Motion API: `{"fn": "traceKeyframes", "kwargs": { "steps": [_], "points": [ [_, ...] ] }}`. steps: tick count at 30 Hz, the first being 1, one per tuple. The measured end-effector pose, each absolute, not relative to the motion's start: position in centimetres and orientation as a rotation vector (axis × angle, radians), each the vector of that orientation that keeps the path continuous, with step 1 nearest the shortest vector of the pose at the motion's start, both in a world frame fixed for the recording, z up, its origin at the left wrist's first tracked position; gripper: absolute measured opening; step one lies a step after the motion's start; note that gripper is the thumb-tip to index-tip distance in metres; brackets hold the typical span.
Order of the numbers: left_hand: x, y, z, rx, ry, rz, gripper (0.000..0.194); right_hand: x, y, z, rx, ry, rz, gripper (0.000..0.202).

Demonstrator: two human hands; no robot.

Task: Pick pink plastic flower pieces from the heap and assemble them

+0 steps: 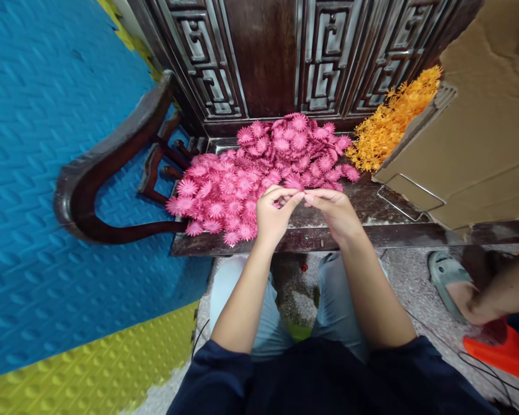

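My left hand [273, 212] and my right hand [335, 210] meet at their fingertips over the front of a dark wooden bench seat [363, 207]. Both are closed in a pinch on a small pink artificial flower [294, 182], whose petals show just beyond the fingers. The exact spot each hand grips is covered by the fingertips. Close behind and to the left spreads a large heap of similar pink artificial flowers [237, 187], touching the bench's backrest.
Orange artificial flowers [393, 124] lie at the right, partly behind a cardboard box [471, 127]. A thin metal wire frame [410, 197] sticks out by the box. The curved armrest [99, 150] bounds the left side. Another person's sandalled foot [462, 294] is at right.
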State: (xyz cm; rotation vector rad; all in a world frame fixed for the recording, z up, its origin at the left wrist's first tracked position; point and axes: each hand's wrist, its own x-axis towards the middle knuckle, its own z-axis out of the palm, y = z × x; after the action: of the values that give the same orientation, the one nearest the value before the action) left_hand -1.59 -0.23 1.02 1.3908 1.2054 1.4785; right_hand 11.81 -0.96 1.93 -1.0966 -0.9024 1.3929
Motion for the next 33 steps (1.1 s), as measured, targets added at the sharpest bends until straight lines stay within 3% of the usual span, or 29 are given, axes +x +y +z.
{"fn": "traceKeyframes", "kwargs": {
  "steps": [9, 23, 33],
  "points": [
    [-1.01, -0.64, 0.88, 1.479, 1.243, 1.586, 0.006, 11.33, -1.10, 2.16, -1.060, -0.867, 1.382, 0.020],
    [-1.18, -0.58, 0.63, 1.444, 1.222, 1.514, 0.015, 11.52, -1.20, 2.10, -1.058, -0.859, 1.424, 0.013],
    [-1.05, -0.22, 0.45, 1.183, 1.164, 1.487, 0.011, 11.27, -1.22, 2.23, -1.066, -0.836, 1.460, 0.011]
  ]
}}
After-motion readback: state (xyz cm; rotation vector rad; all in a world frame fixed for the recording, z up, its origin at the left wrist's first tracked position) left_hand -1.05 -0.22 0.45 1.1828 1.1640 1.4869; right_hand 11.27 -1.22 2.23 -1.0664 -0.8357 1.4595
